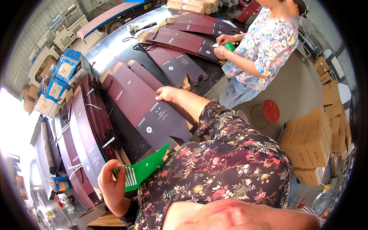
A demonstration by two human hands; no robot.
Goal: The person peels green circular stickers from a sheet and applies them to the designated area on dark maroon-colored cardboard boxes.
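Worktop (130, 53) carries a flat maroon carton (142, 103) right of the tied stack (100, 113), laid flat likely for support; right hand (165, 94) at its right edge, probably steadying, grip unclear. Near left: green sheet (145, 168), end pinched by left hand (111, 188), presumably keeping dots exposed.

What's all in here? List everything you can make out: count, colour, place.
Table: one, black, upper centre
Flattened boxes: many, maroon and grey, across table
Green sheet: one, green with white dots, lower left
Wrapped packages: several, blue, left
Can: one, blue, lower left
Cart: one, pinkish, top left
Stool: one, red, right
Cartons: several, brown, right
Co-worker: one, in pale florals, upper right
Green item: one, green, with co-worker
Wearer's top: one, dark flowered, lower centre
Left hand: one, bare, holding green sheet
Right hand: one, bare, centre, touching flattened box
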